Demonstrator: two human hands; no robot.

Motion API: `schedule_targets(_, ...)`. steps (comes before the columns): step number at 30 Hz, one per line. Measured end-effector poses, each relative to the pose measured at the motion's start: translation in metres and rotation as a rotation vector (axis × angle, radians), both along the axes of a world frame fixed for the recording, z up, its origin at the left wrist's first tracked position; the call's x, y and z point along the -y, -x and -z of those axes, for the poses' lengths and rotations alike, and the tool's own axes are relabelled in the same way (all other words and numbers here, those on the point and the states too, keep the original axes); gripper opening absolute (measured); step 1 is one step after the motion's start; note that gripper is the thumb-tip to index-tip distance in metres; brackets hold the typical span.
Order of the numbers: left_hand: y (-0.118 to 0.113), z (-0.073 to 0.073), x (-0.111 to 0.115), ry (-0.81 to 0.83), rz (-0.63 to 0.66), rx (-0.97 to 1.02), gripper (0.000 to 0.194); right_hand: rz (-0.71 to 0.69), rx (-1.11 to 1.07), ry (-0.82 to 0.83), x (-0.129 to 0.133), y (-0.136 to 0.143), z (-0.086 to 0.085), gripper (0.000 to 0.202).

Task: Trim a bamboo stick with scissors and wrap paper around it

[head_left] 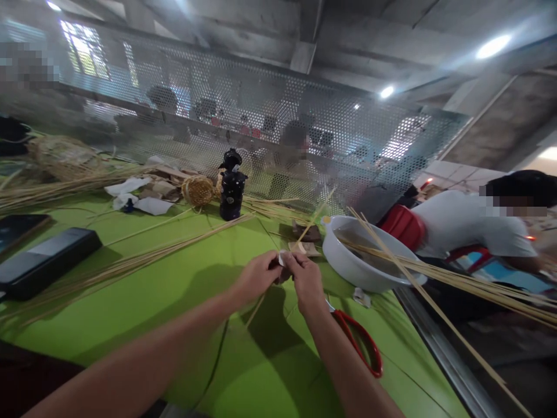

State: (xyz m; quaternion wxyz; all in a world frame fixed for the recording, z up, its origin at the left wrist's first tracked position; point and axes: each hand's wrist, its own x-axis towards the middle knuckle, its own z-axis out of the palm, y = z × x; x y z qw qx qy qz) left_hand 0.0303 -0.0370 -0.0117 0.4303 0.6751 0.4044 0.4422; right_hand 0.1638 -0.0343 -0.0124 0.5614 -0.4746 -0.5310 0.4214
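Both bare forearms reach out over the bright green surface (183,348), and the two hands meet near its middle. The left hand (256,276) and the right hand (307,278) are drawn close, fingertips touching, each grip pressed together on a small white scrap (282,258) pinched between them, just above the cloth. A thin cane strip (256,307) runs down from under the hands toward the near edge; whether a finger actually holds it I cannot tell. Just beside the right wrist, red-handled scissors (361,342) lie flat on the green. To the left, well apart from the hands, a dark flat case (46,261) sits near the edge, and a loose sheaf of long pale canes (130,264) stretches diagonally across the cloth. Right of the hands stands a white basin (361,261), with more canes resting across its rim and jutting out past the edge of the surface. Farther back a black bottle (231,186) stands upright, a small woven basket (199,190) just beside it, with crumpled white paper (133,194) to the left. Beyond all this runs a perforated metal screen (261,116), and at the far right a person in a white shirt (470,223) leans over their own work.
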Motion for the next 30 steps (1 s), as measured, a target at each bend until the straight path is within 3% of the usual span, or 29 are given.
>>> schedule_targets(8, -0.007, -0.006, 0.011, 0.219, 0.155, 0.045, 0.021, 0.211, -0.311, 0.122, -0.016, -0.021, -0.008, 0.037)
schedule_targets(14, -0.001, 0.002, -0.003, 0.268, 0.096, 0.148, 0.026, -0.038, -0.207, 0.065, -0.008, -0.011, -0.007, 0.027)
schedule_targets(19, 0.002, -0.002, -0.004, 0.316, 0.118, 0.272, 0.031, -0.179, -0.304, 0.125, -0.004, -0.007, -0.006, 0.024)
schedule_targets(22, 0.002, -0.008, 0.0, 0.377, 0.162, 0.355, 0.029, -0.155, -0.307, 0.103, -0.005, -0.008, -0.006, 0.024)
schedule_targets(27, 0.001, -0.012, 0.004, 0.51, 0.29, 0.418, 0.024, 0.013, -0.414, 0.059, -0.009, -0.014, -0.011, 0.021)
schedule_targets(30, 0.001, -0.012, 0.006, 0.606, 0.354, 0.478, 0.022, 0.014, -0.489, 0.073, -0.01, -0.018, -0.018, 0.024)
